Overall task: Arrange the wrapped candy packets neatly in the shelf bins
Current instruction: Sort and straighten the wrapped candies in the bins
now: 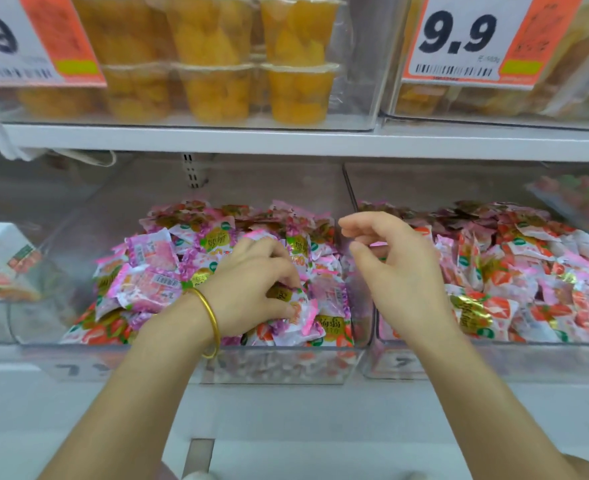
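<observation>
Pink and purple candy packets lay heaped in a clear plastic bin on the lower shelf, with a second bin just beside it on the right holding more packets in red and white wrappers. The left hand, a gold bangle round its wrist, rested on the heap in the left bin, fingers curled down and pinching a pink-edged packet near the front wall. The right hand hovered above the divide between the two bins, fingers loosely curved and half open; whether it had hold of anything could not be told. On the shelf above stood stacked cups of yellow fruit and an orange price tag reading 9.9.
</observation>
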Demonstrator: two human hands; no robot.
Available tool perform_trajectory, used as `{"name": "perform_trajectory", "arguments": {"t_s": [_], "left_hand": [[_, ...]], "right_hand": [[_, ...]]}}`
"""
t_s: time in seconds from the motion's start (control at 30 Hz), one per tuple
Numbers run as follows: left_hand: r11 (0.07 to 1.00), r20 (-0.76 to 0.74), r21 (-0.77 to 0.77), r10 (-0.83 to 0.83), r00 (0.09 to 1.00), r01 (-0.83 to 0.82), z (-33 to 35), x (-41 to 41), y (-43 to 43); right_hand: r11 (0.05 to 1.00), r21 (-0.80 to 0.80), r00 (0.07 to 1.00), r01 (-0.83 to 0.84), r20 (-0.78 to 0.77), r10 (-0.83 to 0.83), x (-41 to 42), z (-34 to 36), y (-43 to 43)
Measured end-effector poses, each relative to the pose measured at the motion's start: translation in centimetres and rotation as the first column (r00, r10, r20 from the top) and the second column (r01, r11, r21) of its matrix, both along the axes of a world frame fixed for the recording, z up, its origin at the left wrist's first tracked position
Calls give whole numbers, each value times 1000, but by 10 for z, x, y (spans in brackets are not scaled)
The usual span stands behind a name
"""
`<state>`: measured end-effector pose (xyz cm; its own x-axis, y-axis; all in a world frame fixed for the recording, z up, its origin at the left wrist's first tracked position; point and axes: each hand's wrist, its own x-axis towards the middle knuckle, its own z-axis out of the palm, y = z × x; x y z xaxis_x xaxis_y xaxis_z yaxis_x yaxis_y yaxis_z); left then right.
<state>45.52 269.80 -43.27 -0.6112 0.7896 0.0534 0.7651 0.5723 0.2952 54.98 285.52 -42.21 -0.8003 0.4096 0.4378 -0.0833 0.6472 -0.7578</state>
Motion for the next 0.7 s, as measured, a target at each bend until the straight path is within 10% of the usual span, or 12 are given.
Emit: {"name": "perform_trajectory", "arguments": {"t_s": [0.23, 0.37, 0.53, 0.7], "left_hand": [[750, 386, 606, 16, 922, -267, 23, 8, 12], [632, 555, 677, -103, 825, -377, 27, 17, 31], [820, -38, 502, 336, 941, -273, 6, -11, 36], [919, -259, 94, 394, 882, -383, -11, -11, 46]], "right_hand": [[997, 77, 993, -17, 119, 7, 3, 4, 4], [999, -19, 996, -34, 79, 36, 0, 3, 6], [904, -426, 999, 18, -28, -33, 8, 13, 22], [639, -768, 999, -45, -20, 47, 15, 18, 33]]}}
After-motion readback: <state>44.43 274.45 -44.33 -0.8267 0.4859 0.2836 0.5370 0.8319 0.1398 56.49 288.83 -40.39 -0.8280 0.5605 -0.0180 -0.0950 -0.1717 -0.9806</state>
